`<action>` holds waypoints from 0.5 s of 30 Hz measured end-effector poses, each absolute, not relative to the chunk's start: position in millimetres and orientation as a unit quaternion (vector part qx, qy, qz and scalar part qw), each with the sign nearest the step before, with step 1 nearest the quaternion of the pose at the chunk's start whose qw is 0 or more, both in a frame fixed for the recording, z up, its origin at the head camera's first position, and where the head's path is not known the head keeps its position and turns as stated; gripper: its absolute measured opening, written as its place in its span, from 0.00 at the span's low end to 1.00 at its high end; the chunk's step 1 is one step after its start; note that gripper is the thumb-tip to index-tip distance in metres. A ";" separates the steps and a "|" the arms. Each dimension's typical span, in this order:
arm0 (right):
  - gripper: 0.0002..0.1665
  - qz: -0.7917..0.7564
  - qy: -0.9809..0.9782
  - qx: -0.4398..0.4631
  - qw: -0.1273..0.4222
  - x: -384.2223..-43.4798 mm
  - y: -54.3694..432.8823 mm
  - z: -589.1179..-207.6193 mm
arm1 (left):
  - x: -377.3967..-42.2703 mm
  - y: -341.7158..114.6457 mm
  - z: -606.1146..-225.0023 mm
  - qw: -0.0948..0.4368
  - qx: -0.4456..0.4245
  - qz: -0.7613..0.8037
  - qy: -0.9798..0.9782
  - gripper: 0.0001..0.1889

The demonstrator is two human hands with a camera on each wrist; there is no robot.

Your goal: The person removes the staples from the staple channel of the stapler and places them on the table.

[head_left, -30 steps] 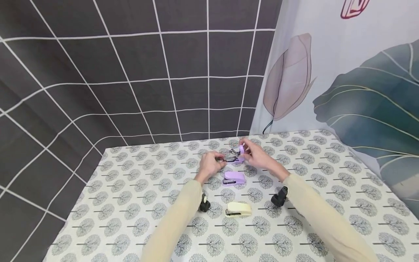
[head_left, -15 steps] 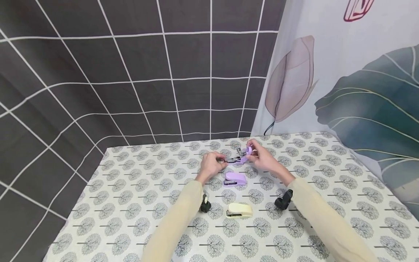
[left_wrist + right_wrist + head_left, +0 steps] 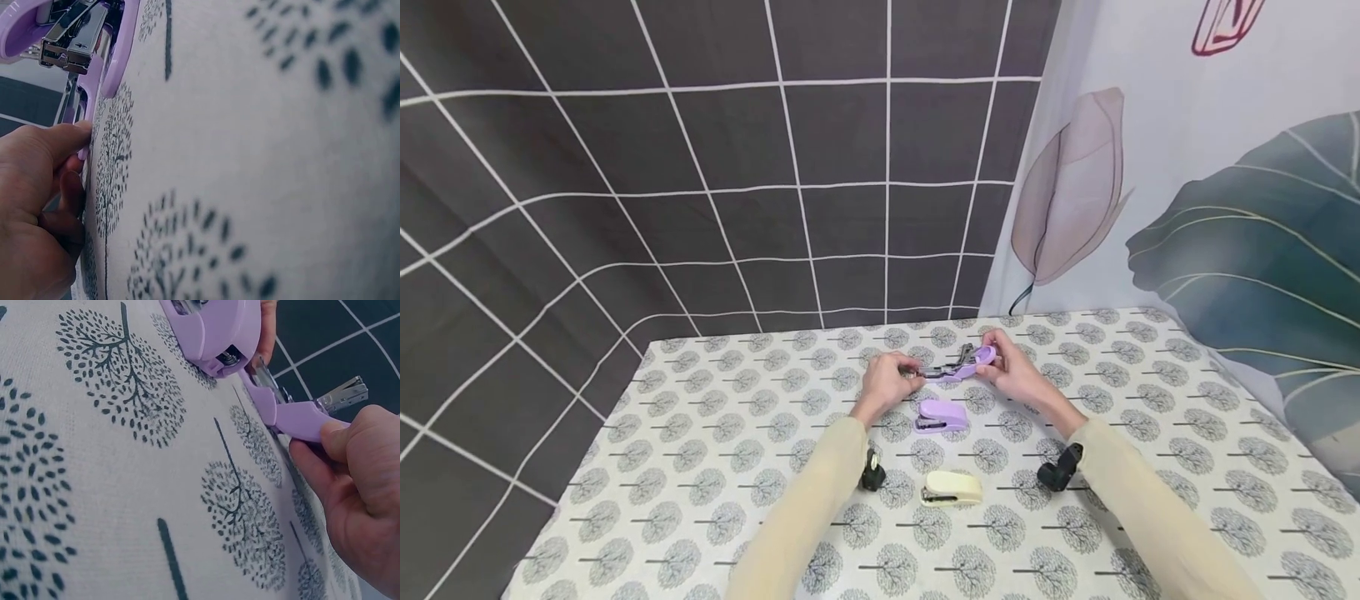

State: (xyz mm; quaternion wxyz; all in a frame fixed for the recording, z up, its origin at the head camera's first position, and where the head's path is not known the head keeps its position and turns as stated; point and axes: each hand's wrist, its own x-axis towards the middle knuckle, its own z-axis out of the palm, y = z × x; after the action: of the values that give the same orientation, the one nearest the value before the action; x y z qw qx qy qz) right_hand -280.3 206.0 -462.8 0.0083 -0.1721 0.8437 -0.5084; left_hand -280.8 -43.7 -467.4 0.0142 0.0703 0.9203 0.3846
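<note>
Near the worktop's (image 3: 700, 467) far edge, an opened purple stapler (image 3: 957, 372), its metal magazine (image 3: 345, 395) exposed, is pinched at opposite ends by the left hand (image 3: 886, 383) and right hand (image 3: 1015, 371).

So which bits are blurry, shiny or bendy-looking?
Left wrist view: the tree print at upper right is blurry; right wrist view: metal gleams on the opened purple stapler; head view: white grid lines on the dark curtain curve at left.

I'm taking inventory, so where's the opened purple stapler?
In the head view, the opened purple stapler is right of centre, held between left hand and right hand, beyond the closed purple stapler.
</note>
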 end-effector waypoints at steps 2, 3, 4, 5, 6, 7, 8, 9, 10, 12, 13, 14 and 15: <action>0.18 -0.515 0.840 -0.170 0.008 -280.1 207.6 -465.0 | -281.3 -43.7 -468.2 0.013 0.073 0.381 0.922 0.16; 0.18 -0.520 0.837 -0.167 0.011 -279.9 207.9 -466.1 | -281.5 -43.9 -468.7 0.014 0.071 0.381 0.922 0.17; 0.18 -0.528 0.834 -0.162 0.015 -279.5 208.0 -467.3 | -281.5 -44.2 -469.1 0.015 0.070 0.380 0.922 0.17; 0.18 -0.538 0.828 -0.157 0.022 -279.3 208.2 -468.7 | -281.4 -44.3 -469.5 0.014 0.070 0.379 0.923 0.16; 0.18 -0.554 0.818 -0.150 0.035 -278.7 208.0 -469.6 | -281.5 -44.4 -469.9 0.014 0.070 0.379 0.923 0.16; 0.17 -0.568 0.810 -0.140 0.046 -278.3 207.8 -470.7 | -281.2 -44.3 -469.9 0.014 0.069 0.380 0.922 0.16; 0.17 -0.580 0.802 -0.133 0.054 -277.9 207.6 -471.7 | -281.1 -44.2 -469.8 0.014 0.069 0.378 0.923 0.16; 0.17 -0.590 0.795 -0.127 0.057 -277.6 207.5 -472.2 | -281.0 -43.9 -469.5 0.015 0.069 0.379 0.923 0.16; 0.17 -0.595 0.792 -0.126 0.058 -277.5 207.8 -472.8 | -280.7 -43.5 -469.1 0.014 0.068 0.380 0.922 0.16; 0.17 -0.612 0.780 -0.119 0.064 -276.9 207.9 -473.4 | -280.4 -42.8 -468.8 0.015 0.066 0.382 0.922 0.17; 0.18 -0.617 0.775 -0.120 0.065 -276.6 208.2 -473.8 | -280.0 -42.4 -468.7 0.017 0.065 0.382 0.922 0.17; 0.18 -0.624 0.769 -0.125 0.065 -276.4 208.6 -474.2 | -280.0 -41.9 -468.8 0.014 0.064 0.381 0.922 0.17; 0.19 -0.631 0.763 -0.124 0.067 -275.7 209.1 -474.5 | -279.7 -41.4 -469.2 0.016 0.061 0.384 0.921 0.17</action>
State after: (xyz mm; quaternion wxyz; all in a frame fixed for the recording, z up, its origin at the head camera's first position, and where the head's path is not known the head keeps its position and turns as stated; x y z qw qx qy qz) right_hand -275.7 209.1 -474.5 0.0668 -0.1242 0.7631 -0.6308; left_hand -279.7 -41.4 -469.2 0.0163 0.0610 0.9212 0.3840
